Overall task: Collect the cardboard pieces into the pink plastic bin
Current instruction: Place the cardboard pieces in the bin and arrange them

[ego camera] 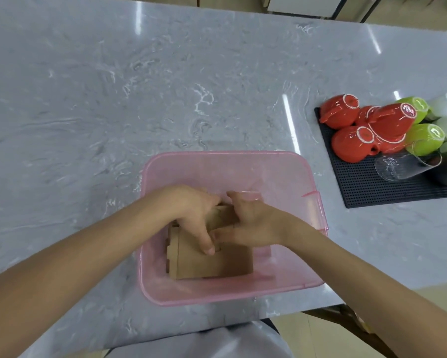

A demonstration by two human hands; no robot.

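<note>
Both of your hands, left hand (191, 215) and right hand (248, 223), clasp the cardboard pieces (212, 262) low inside the pink plastic bin (243, 293) at lower centre; let go unevenly and the stack may splay against the wall

Red cups (367, 130), green cups (426, 138) inverted on black mat (359, 187)

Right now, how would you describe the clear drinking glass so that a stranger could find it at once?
Look to the right side of the grey marble table, where a black dotted mat holds cups. At the mat's near edge, below the red cups and green cups, lies the glass. It alone is transparent and on its side.
</note>
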